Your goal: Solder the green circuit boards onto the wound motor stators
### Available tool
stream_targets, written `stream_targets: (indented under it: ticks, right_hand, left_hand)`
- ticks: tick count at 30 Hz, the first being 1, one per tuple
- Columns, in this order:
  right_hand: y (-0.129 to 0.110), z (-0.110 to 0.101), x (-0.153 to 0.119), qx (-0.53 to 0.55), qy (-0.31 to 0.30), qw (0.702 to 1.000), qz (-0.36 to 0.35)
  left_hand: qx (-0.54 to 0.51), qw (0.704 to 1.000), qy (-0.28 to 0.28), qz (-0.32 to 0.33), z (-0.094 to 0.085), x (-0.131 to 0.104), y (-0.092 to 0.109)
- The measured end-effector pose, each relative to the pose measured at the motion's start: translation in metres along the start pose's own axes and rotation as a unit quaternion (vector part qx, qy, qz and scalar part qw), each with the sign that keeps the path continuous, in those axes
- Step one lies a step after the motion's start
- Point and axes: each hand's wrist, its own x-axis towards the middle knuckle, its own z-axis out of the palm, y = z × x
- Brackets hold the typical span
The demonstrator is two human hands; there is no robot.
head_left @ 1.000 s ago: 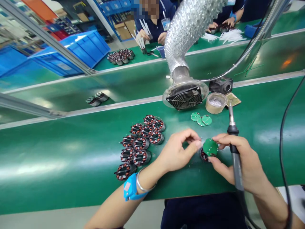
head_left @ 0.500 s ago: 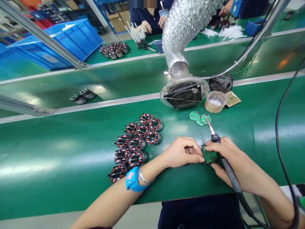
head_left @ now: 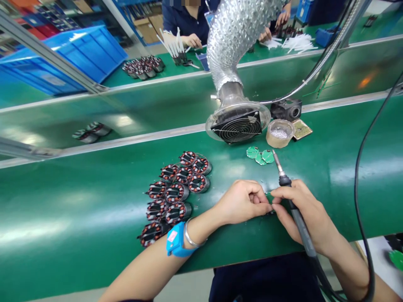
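My left hand (head_left: 244, 201) reaches in from the left, with a blue wrist band and a metal bangle on the wrist. Its thumb and fingers are pinched together against what seems to be the round green circuit board, now almost wholly hidden between my hands. In my right hand (head_left: 304, 209) lies a soldering iron (head_left: 285, 179), its metal tip pointing up and away. The right thumb and index finger meet close to the left fingertips, at the same small piece. Loose round green circuit boards (head_left: 260, 156) lie just beyond the tip.
Several wound motor stators (head_left: 176, 193) stand grouped on the green bench at left. Behind are a fume extractor fan (head_left: 237, 127) on a foil duct, a round tub (head_left: 280, 134) and a sponge tray (head_left: 302, 130). The iron's black cable (head_left: 359, 176) hangs at right. Co-workers sit opposite.
The green board's face, plain to see between my hands before, is now mostly hidden. My right thumb and index finger have closed in toward the left fingertips. The view has shifted slightly.
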Motion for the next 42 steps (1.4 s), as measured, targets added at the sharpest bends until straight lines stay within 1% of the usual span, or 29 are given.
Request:
stream_targets:
  ticks: [2,5,7,9,11,15,17,19,22,25,29,36,42]
  right_hand:
    - [-0.001,0.002,-0.001,-0.005,-0.020,1.000,0.004]
    - [-0.002,0.005,-0.004,-0.036,-0.078,0.996,0.007]
    - [-0.001,0.006,-0.007,-0.054,-0.098,0.994,-0.004]
    - [-0.001,0.004,-0.010,-0.064,-0.084,0.994,-0.022]
    - [-0.003,-0.002,-0.013,-0.068,-0.055,0.996,-0.036]
    - [-0.016,-0.024,-0.025,-0.086,0.010,0.996,-0.014]
    - [-0.026,-0.033,-0.033,-0.113,0.022,0.993,-0.001]
    - [-0.035,-0.039,-0.041,-0.127,0.029,0.991,0.000]
    - [-0.046,-0.037,-0.050,-0.116,0.043,0.992,0.010]
    - [-0.050,-0.029,-0.050,-0.122,0.060,0.991,0.014]
    - [-0.050,-0.019,-0.041,-0.127,0.077,0.988,-0.036]
    - [-0.052,-0.019,-0.036,-0.154,0.052,0.986,-0.046]
    - [-0.054,-0.021,-0.035,-0.158,0.045,0.986,-0.040]
  left_hand:
    - [-0.028,0.999,-0.017,-0.005,-0.001,0.001,-0.003]
    - [-0.083,0.995,-0.046,-0.021,0.000,0.002,-0.007]
    - [-0.079,0.996,-0.034,-0.014,0.001,0.002,-0.009]
    - [-0.041,0.999,-0.005,0.012,0.002,0.000,-0.009]
    - [0.006,0.999,0.019,0.038,0.004,-0.002,-0.008]
    - [0.063,0.995,0.042,0.065,0.005,-0.005,-0.005]
    - [0.074,0.994,0.047,0.072,0.006,-0.006,-0.004]
    - [0.080,0.993,0.051,0.076,0.006,-0.006,-0.004]
    - [0.080,0.992,0.058,0.083,0.007,-0.007,-0.005]
    - [0.077,0.991,0.062,0.090,0.007,-0.008,-0.005]
    - [0.080,0.990,0.065,0.093,0.007,-0.008,-0.006]
    - [0.092,0.986,0.079,0.111,0.008,-0.007,-0.007]
    - [0.105,0.983,0.091,0.123,0.009,-0.009,-0.006]
